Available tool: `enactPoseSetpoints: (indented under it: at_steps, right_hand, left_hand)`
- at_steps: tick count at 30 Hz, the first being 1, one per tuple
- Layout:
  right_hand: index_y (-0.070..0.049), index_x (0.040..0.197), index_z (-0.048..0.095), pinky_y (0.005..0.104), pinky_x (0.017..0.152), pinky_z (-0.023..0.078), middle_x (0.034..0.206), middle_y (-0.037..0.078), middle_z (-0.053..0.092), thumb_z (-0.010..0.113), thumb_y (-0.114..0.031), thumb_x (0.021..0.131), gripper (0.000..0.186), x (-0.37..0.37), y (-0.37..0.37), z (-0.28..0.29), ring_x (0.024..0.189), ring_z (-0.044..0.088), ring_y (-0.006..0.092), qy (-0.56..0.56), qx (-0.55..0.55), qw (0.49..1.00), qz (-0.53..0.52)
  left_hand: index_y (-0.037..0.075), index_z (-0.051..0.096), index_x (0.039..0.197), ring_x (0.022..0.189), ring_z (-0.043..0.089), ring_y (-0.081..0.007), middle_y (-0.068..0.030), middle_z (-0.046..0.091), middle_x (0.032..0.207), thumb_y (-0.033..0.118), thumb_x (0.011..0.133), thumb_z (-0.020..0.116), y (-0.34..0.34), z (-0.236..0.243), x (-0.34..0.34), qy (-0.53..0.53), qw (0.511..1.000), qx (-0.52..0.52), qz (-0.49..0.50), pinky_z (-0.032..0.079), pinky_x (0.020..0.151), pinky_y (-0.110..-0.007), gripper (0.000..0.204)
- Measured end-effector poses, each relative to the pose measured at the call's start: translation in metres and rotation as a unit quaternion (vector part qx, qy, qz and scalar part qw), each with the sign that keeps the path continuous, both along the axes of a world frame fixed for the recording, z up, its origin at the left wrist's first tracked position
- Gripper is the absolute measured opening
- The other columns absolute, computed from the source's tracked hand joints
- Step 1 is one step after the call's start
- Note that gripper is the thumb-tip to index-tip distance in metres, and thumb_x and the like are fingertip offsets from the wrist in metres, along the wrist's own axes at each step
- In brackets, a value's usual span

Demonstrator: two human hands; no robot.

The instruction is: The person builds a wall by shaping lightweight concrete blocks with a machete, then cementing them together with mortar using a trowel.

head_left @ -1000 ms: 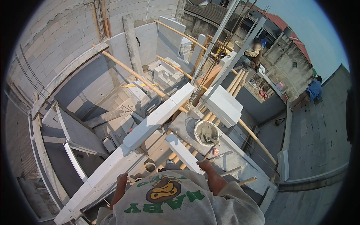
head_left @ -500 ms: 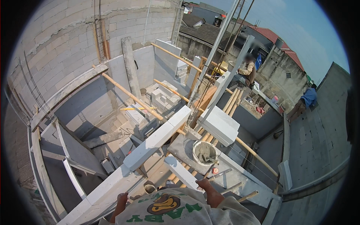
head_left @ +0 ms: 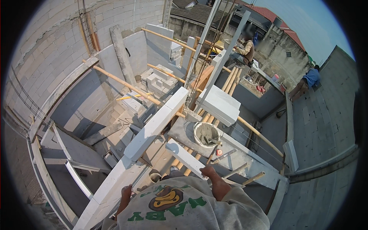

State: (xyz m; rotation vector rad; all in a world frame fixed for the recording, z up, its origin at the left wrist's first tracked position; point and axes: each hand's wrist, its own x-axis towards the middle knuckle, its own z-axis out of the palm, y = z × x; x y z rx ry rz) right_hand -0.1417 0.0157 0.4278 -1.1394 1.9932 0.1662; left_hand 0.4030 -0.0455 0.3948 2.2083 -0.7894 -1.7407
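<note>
A long white lightweight block (head_left: 185,157) lies slanting across bamboo poles just in front of me. At its near end is my right hand (head_left: 209,173), its fingers closed on the block's edge. My left hand (head_left: 126,192) is low beside the white block wall (head_left: 115,180), fingers curled; whatever it may hold is too small to make out. Beyond the right hand, a white bucket (head_left: 196,134) of grey mortar stands on a grey plank (head_left: 180,128). Beside it lie a small red box (head_left: 219,152) and a flat trowel-like tool (head_left: 229,153).
Stacked white slabs (head_left: 219,105) rest on bamboo poles (head_left: 232,82) ahead. A slanting metal post (head_left: 226,55) rises beside them. Open drops into rooms lie on both sides. One person (head_left: 245,51) sits at the far end; another in blue (head_left: 309,80) leans at the right wall.
The view has tilted downward, so the scene sits higher in the picture. My right hand stays at the block's near end, and my left hand remains beside the wall.
</note>
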Motion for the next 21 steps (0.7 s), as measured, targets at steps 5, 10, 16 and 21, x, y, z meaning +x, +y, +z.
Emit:
enactPoseSetpoints:
  at_steps: [5, 10, 16, 21]
  right_hand:
    - [0.003, 0.091, 0.068, 0.0371, 0.068, 0.056, 0.081, 0.017, 0.07, 0.052, -0.038, 0.086, 0.044, -0.005, 0.034, -0.002, 0.067, 0.069, 0.0258, -0.008, 0.001, 0.993, -0.117]
    - [0.002, 0.082, 0.065, 0.0322, 0.047, 0.052, 0.064, 0.009, 0.067, 0.057, -0.033, 0.087, 0.036, 0.012, 0.037, 0.022, 0.053, 0.065, 0.0187, -0.088, -0.04, 0.953, -0.287]
    - [-0.004, 0.086, 0.069, 0.0366, 0.064, 0.055, 0.069, 0.01, 0.069, 0.054, -0.039, 0.086, 0.038, -0.001, 0.107, -0.022, 0.062, 0.068, 0.0255, -0.069, 0.152, 0.938, -0.304]
    - [-0.003, 0.093, 0.069, 0.0424, 0.084, 0.051, 0.092, 0.018, 0.069, 0.058, -0.042, 0.082, 0.042, -0.057, 0.108, -0.066, 0.09, 0.066, 0.0367, -0.065, 0.154, 0.944, -0.284]
  left_hand:
    - [0.001, 0.062, 0.105, 0.065, 0.065, -0.0221, -0.009, 0.064, 0.082, 0.04, 0.089, 0.057, -0.001, -0.01, -0.003, -0.019, 0.999, 0.0, -0.042, 0.045, 0.052, -0.037, 0.043]
    - [0.006, 0.061, 0.108, 0.081, 0.066, -0.0218, -0.0067, 0.065, 0.082, 0.04, 0.087, 0.061, -0.003, -0.059, 0.047, 0.0, 0.998, 0.055, -0.044, 0.046, 0.056, -0.041, 0.04]
    - [0.004, 0.058, 0.113, 0.068, 0.06, -0.0192, -0.0085, 0.063, 0.09, 0.042, 0.09, 0.058, -0.03, -0.013, -0.009, -0.031, 0.993, 0.068, -0.086, 0.046, 0.059, -0.035, 0.045]
    - [0.005, 0.059, 0.111, 0.065, 0.057, -0.0139, -0.0043, 0.059, 0.08, 0.039, 0.089, 0.059, -0.047, 0.011, -0.061, -0.055, 0.995, 0.073, -0.049, 0.043, 0.056, -0.031, 0.041]
